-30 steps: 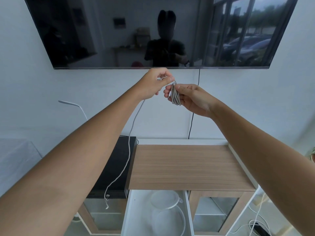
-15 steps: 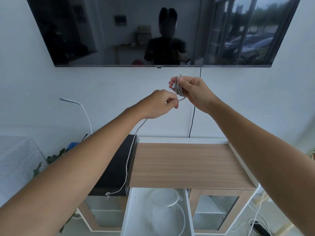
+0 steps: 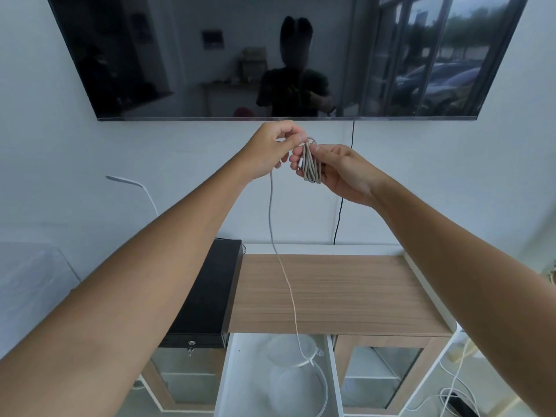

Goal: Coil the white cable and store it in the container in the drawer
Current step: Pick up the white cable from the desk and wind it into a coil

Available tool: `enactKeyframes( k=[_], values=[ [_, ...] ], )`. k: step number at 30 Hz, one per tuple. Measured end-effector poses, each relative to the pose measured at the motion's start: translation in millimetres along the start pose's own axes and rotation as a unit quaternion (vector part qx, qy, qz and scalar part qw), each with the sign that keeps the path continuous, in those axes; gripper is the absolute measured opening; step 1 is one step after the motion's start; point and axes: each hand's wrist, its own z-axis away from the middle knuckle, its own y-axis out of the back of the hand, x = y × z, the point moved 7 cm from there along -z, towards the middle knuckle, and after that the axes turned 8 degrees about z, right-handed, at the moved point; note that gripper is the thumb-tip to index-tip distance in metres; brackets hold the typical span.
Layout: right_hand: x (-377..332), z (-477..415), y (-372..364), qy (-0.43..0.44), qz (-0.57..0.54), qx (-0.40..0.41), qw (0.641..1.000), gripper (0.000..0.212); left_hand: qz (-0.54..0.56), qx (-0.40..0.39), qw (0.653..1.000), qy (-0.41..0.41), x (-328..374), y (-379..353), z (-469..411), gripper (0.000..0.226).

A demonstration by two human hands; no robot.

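Both hands are raised in front of the wall, just under the television. My right hand (image 3: 337, 173) holds a bundle of loops of the white cable (image 3: 310, 165) across its fingers. My left hand (image 3: 272, 149) pinches the cable strand at the top of the bundle. The loose tail (image 3: 284, 266) hangs from the left hand, over the wooden cabinet top, and its plug end dangles above the open white drawer (image 3: 240, 374). In the drawer lies a clear round container (image 3: 282, 380) with its lid (image 3: 285, 347) beside it.
A wooden cabinet top (image 3: 346, 293) lies below my hands, with a black box (image 3: 210, 290) on its left. A large dark television (image 3: 270, 55) hangs on the wall, a black cord (image 3: 340, 212) running down from it. More cables (image 3: 454, 395) lie on the floor at lower right.
My left hand rose from below the bundle to its top, laying on another loop. The right hand turned palm-up and dropped slightly. The hanging tail swung right, from the black box to over the drawer.
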Motion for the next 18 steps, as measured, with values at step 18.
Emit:
enactKeyframes(
  k=[18],
  values=[
    [10.1, -0.2, 28.5, -0.001, 0.163, 0.115, 0.980, 0.031, -0.228, -0.143, 0.963, 0.005, -0.1, -51.0, 42.4, 0.027]
  ],
)
